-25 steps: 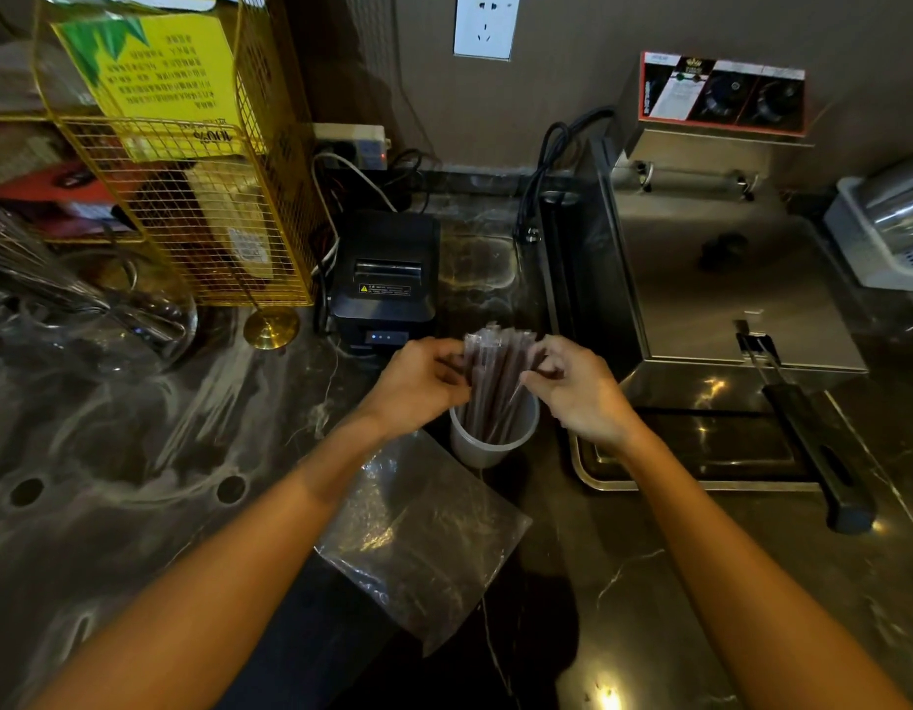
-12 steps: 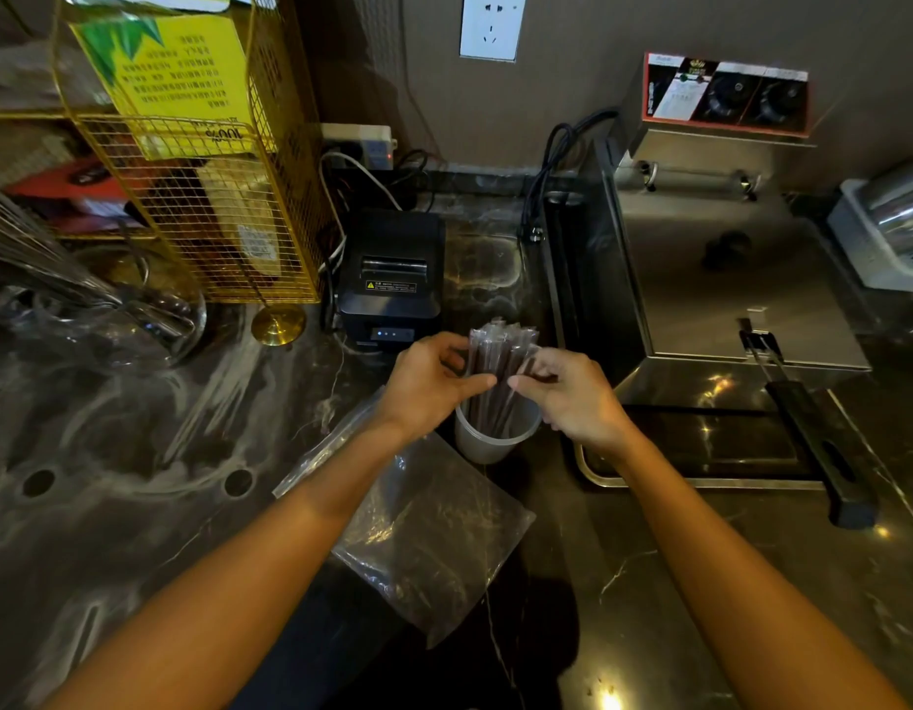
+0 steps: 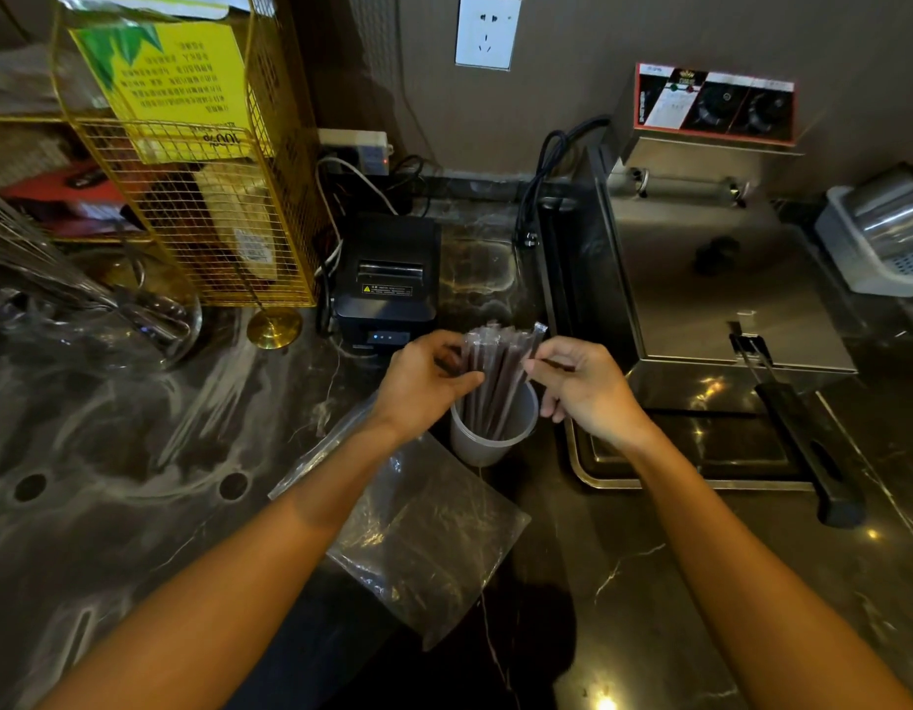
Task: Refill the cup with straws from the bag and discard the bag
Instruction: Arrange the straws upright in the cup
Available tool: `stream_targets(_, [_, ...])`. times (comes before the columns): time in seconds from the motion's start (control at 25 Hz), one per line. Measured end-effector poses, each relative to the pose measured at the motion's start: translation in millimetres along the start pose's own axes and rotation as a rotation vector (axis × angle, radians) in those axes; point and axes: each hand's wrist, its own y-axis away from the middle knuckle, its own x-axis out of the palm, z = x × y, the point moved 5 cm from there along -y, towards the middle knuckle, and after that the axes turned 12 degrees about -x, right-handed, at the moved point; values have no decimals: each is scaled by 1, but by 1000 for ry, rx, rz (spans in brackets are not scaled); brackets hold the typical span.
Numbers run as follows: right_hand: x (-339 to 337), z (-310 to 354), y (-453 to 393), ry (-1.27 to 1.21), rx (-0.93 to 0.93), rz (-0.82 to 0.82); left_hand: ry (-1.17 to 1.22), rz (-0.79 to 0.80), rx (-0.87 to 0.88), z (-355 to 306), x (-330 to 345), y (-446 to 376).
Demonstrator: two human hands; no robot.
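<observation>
Both hands on straws point(image 3: 498, 374) upright in cup point(image 3: 487, 437): left hand point(image 3: 425, 379) clasping, right hand point(image 3: 582, 384) pinching one; emptied bag point(image 3: 423, 535) flat just nearer than cup, beneath left forearm.

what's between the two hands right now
The bundle of wrapped straws, standing in the cup, between the left hand and right hand in the head view.
</observation>
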Motion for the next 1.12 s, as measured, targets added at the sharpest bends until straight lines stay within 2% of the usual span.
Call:
stream_targets(0.32, [-49,42,-5,-192,-123,-268,141,-185,130,-10,-23,9])
stream_targets(0.44, [-64,52,-4,-321,-125,-368,222,-124,175,-12,-23,15])
stream_targets(0.68, [-57,46,0,-469,-16,-420,198,178,214,-16,-9,30])
stream_targets(0.96, [-36,16,16,-559,239,-525,317,74,286,-35,-34,40])
stream_targets(1.04, [-26,9,21,-573,338,-494,332,46,327,-48,-44,43])
stream_targets(1.12, [-15,8,24,-507,369,-371,295,13,376,-64,-52,47])
